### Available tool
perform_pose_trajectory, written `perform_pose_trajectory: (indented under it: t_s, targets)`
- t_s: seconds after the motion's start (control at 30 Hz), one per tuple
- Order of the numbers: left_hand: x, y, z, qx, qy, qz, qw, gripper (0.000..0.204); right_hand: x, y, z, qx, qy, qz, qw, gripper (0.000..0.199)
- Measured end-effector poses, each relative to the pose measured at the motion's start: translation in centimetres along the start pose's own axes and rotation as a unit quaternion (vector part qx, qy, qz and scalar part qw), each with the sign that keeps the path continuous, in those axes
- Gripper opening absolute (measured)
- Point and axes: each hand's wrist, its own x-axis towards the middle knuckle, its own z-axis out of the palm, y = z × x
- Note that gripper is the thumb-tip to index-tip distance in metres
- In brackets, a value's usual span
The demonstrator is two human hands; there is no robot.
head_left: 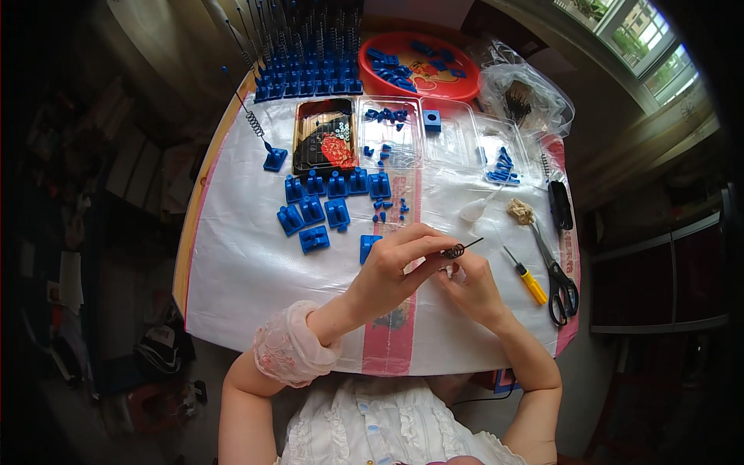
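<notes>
One dark coil spring sits pinched in the left hand, its straight end above the right hand. On my feed, that right hand's fingertips are partly hidden; I can't tell its grip.

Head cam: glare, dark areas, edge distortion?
Head view: bright window upper right; highlights on clear plastic bag; corners go black; wooden table edge bows at left; black coil spring in left hand small, coils distinguishable.

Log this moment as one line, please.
left hand: pinching black spring | right hand: close beside it, grip unclear | to the right: yellow screwdriver, scissors | beyond hands: blue bases
</notes>
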Motion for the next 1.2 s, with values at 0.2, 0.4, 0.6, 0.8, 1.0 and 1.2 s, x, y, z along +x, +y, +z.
perform_pose_trajectory:
  t_s: [0.2,0.4,0.6,0.8,1.0,1.2]
  targets:
    - [-0.1,-0.2,0.2,-0.003,0.008,0.009,1.000,0.029,-0.1,0.4,0.5,0.001,0.002,0.006,1.000,0.025]
    - [-0.1,-0.3,0.2,-0.010,0.006,0.005,1.000,0.030,0.0,0.2,0.4,0.006,-0.010,0.026,1.000,0.028]
    - [-0.1,-0.3,0.0,-0.005,0.002,-0.004,1.000,0.030,-0.1,-0.4,0.1,0.011,-0.025,0.035,0.999,0.033]
    - [0.0,-0.3,0.0,-0.006,0.007,0.000,1.000,0.030,-0.2,-0.4,0.0,0.014,-0.040,0.054,0.998,0.033]
    - [0.0,-0.3,0.0,0.001,0.004,0.006,1.000,0.031,-0.3,-0.4,0.2,0.015,-0.036,0.060,0.997,0.030]
    - [0.0,-0.3,-0.1,-0.006,0.013,0.009,1.000,0.032,-0.1,0.4,-0.1,0.018,-0.019,0.052,0.998,0.029]
